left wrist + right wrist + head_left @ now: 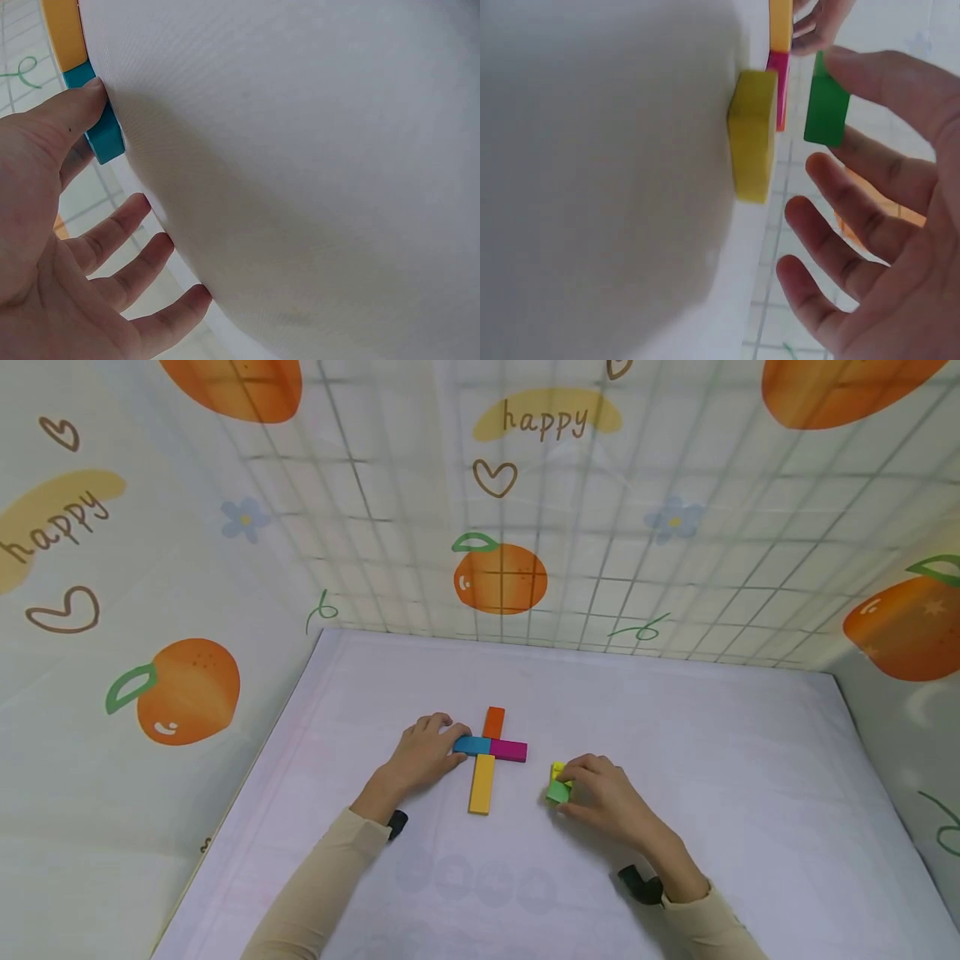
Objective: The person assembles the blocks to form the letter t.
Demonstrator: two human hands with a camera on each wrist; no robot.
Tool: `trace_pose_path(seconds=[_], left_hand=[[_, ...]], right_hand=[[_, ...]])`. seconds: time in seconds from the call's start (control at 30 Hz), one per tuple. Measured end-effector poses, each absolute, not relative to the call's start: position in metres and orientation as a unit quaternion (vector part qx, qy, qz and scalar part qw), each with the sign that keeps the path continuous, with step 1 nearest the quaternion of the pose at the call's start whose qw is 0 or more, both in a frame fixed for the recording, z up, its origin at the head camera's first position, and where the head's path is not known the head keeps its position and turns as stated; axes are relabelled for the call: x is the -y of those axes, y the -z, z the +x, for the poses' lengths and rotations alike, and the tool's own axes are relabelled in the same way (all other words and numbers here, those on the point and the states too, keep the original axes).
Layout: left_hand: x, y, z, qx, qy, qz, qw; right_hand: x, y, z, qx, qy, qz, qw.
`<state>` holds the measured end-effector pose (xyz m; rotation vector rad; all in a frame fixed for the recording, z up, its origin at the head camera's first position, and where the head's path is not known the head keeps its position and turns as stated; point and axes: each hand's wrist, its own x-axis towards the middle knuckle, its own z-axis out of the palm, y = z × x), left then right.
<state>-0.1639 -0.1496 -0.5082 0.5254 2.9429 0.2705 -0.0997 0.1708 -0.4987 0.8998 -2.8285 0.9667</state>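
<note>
My left hand [424, 753] pinches the blue block [472, 745] between thumb and index finger; in the left wrist view the other fingers spread, their tips at the tabletop. The blue block lies flat, its right end against a magenta block [509, 751]. An orange-red block [493, 722] extends away from that junction, and a longer orange-yellow block [482, 785] extends toward me. To the right, my right hand [609, 797] holds a green block [827, 109] between thumb and index finger. In the right wrist view, the green block is raised clear of a yellow block [753, 136] lying on the table.
A white cloth covers the table [705, 760]. Printed fabric with oranges hangs behind and at the sides, meeting the table's back edge. Dark wrist-worn pieces [641, 886] sit below both hands, near the beige sleeves [322, 881].
</note>
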Motion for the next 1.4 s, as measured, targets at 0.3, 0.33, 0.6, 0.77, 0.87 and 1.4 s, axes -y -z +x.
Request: trace_pose_path(seconds=[0.3,0.33,0.6,0.77,0.87,1.4], left_hand=[[0.150,0.508,-0.164,-0.977,-0.094,0.178,0.070],[0.150,0.508,-0.164,-0.977,-0.095,0.177,0.071],[0.150,0.507,-0.164,-0.978,-0.092,0.174,0.073],[0.151,0.507,-0.164,-0.976,-0.099,0.181,0.072],[0.151,0.508,-0.164,-0.976,-0.097,0.180,0.072],[0.151,0.507,-0.164,-0.977,-0.093,0.179,0.074]], right_hand=[[-0.149,0.497,-0.090,0.910,-0.288,0.298,0.016],[-0.147,0.498,-0.089,0.910,-0.287,0.300,0.016],[-0.134,0.498,-0.082,0.903,-0.297,0.310,0.010],[-0.126,0.499,-0.079,0.906,-0.298,0.302,-0.005],[-0.122,0.500,-0.078,0.907,-0.295,0.300,-0.011],[-0.101,0.506,-0.071,0.911,-0.284,0.297,-0.038]])
